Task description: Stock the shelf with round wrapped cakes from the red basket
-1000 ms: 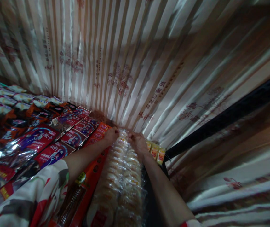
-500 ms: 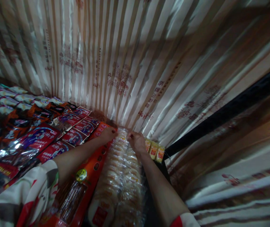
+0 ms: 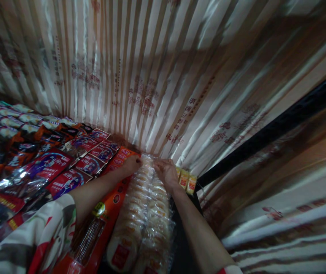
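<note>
Two long clear packs of round biscuits (image 3: 142,213) lie side by side, running away from me toward a striped curtain. My left hand (image 3: 131,164) rests curled on the far left end of the packs, beside an orange snack pack (image 3: 114,190). My right hand (image 3: 167,171) is closed in a pinch on the far end of the right biscuit pack. Small yellow packets (image 3: 187,182) sit just right of that hand.
A striped cream and brown curtain (image 3: 140,76) hangs right behind the goods. Red and purple snack packs (image 3: 88,161) and darker foil packs (image 3: 17,163) cover the left side. A black rail (image 3: 265,133) runs diagonally on the right, with more striped cloth below it.
Both hands stay at the far end of the biscuit packs, with only small finger movement. The view has shifted slightly.
</note>
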The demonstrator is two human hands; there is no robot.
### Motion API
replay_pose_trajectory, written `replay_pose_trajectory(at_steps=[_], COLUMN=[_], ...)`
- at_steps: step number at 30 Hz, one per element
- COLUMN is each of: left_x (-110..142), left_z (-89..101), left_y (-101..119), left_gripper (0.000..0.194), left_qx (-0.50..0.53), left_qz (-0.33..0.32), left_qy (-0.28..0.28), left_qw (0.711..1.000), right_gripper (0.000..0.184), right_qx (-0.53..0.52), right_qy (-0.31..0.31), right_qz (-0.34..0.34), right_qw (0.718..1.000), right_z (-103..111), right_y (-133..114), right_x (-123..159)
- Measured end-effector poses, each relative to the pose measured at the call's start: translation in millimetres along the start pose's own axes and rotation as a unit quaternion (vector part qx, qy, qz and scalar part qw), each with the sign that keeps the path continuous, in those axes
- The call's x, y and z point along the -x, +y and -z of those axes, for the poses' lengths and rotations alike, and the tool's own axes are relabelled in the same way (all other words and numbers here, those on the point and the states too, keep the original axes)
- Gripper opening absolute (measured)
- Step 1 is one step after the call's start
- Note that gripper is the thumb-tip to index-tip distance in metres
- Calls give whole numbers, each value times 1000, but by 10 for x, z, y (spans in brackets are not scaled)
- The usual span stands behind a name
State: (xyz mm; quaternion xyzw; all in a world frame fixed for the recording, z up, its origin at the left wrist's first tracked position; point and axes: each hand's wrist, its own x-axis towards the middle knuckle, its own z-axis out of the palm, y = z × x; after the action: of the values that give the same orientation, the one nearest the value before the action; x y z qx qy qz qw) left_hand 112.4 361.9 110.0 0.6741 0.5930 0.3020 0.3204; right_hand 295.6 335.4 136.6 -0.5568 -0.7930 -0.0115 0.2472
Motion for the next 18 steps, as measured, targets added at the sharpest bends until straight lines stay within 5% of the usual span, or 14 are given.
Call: replay_pose_trajectory(at_steps=[5, 13, 18], left_x=[20, 118, 220], left_z=[-12, 98, 189], left_y=[-3, 18, -50], left_gripper=[12, 16, 19], left_qx=[15, -8, 54], left_qz=[11, 52, -10], left_qy=[9, 62, -87], left_qw=[1000, 997, 995], right_gripper=[16, 15, 15], right_qx=[-13, 35, 45], right_qy=[-37, 3, 4], right_qz=[7, -34, -30], right_qw=[999, 999, 999], right_z=[17, -50, -102], right_y=[-21, -109, -64], right_x=[45, 99, 85])
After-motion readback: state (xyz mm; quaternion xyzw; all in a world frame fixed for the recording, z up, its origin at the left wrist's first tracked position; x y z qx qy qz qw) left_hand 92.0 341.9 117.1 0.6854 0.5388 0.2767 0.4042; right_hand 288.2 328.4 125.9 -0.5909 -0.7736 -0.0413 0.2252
